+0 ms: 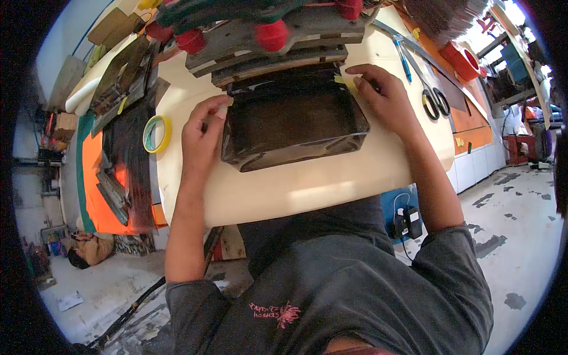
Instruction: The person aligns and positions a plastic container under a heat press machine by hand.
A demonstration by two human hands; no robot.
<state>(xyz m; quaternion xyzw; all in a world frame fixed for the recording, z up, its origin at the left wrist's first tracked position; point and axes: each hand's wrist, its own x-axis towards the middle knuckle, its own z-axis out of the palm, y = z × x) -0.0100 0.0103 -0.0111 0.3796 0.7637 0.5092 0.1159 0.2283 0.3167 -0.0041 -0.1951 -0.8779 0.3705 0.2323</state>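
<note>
A dark, glossy box-shaped piece (290,121) lies on the cream work surface (266,198) in front of the body. Small bits of yellow tape show at its two far corners. My left hand (204,130) is at its left edge, with thumb and fingertips closed together by the far left corner tape. At the far right corner my right hand (383,97) rests beside the other tape, fingers bent and apart from the thumb. Layered boards (278,50) with red knobs (271,35) stand just beyond the piece.
A yellow tape roll (157,134) lies at the left. Scissors (435,102), a blue pen (405,68) and a metal ruler (393,31) are at the right, near a red tape roll (460,61). Dark sheets cover orange material (97,195) on the left.
</note>
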